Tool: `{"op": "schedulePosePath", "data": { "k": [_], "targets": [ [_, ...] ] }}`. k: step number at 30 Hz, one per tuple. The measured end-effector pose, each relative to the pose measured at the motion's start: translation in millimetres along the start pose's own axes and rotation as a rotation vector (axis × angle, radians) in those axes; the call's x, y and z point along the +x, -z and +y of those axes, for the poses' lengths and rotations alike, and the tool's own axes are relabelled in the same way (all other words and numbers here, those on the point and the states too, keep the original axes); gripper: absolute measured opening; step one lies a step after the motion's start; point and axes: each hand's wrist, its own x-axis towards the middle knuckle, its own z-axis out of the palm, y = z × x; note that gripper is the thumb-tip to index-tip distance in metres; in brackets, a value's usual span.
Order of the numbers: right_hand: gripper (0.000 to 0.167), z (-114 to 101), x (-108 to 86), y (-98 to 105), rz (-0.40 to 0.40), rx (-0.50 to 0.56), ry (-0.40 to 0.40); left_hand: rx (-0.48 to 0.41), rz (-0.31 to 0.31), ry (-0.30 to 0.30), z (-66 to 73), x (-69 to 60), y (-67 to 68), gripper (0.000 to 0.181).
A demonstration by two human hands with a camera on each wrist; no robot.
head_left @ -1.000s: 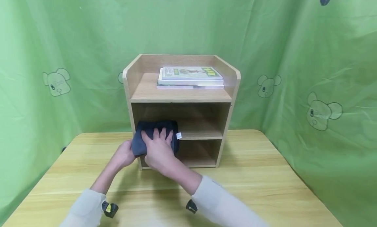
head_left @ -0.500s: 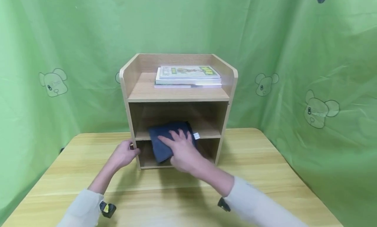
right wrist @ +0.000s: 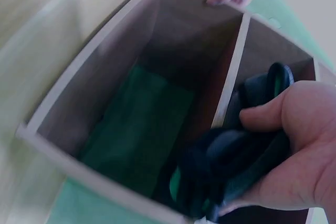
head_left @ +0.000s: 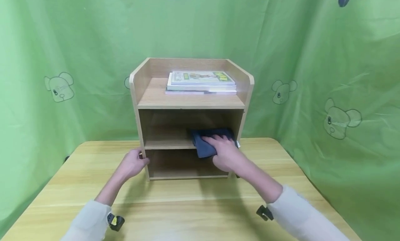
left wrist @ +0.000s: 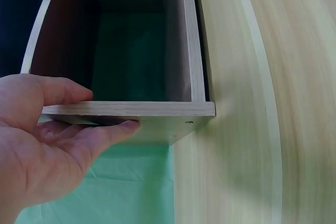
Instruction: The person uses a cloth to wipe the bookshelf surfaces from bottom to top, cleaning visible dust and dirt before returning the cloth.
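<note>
A dark blue cloth (head_left: 204,149) lies over the right end of the middle board of a wooden shelf unit (head_left: 187,106), its front part hanging over the board's edge. My right hand (head_left: 228,154) holds it, fingers spread on top; in the right wrist view the thumb of that hand (right wrist: 310,145) presses into the bunched cloth (right wrist: 252,156). At the unit's left side panel, my left hand (head_left: 132,163) grips the front edge. The left wrist view shows this hand (left wrist: 52,140) with the panel (left wrist: 131,109) between thumb and fingers.
Several stacked books (head_left: 203,83) lie on the unit's top. The unit stands on a light wooden table (head_left: 175,213), with a green patterned curtain (head_left: 200,29) behind and at both sides. Below the middle board is a lower compartment (head_left: 175,163).
My right hand has moved right with the cloth, from the unit's left side to its right. My left hand has let go of the cloth and taken hold of the side panel.
</note>
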Motion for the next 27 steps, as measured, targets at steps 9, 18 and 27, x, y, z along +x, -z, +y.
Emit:
{"op": "schedulePosePath", "data": {
  "k": [9, 18, 27],
  "targets": [
    [0.086, -46.7, 14.6, -19.2, -0.052, 0.056, -0.125, -0.024, 0.002, 0.042, 2.7, 0.6, -0.4, 0.041],
    [0.085, -114.6, 42.1, -50.8, -0.004, -0.025, -0.04, -0.023, 0.071, -0.007, -1.6, 2.3, -3.3, 0.03],
    [0.084, -132.6, 40.4, -64.6, 0.031, -0.063, 0.067, 0.027, 0.08, -0.079, -5.4, 2.8, -0.2, 0.022]
  ]
}}
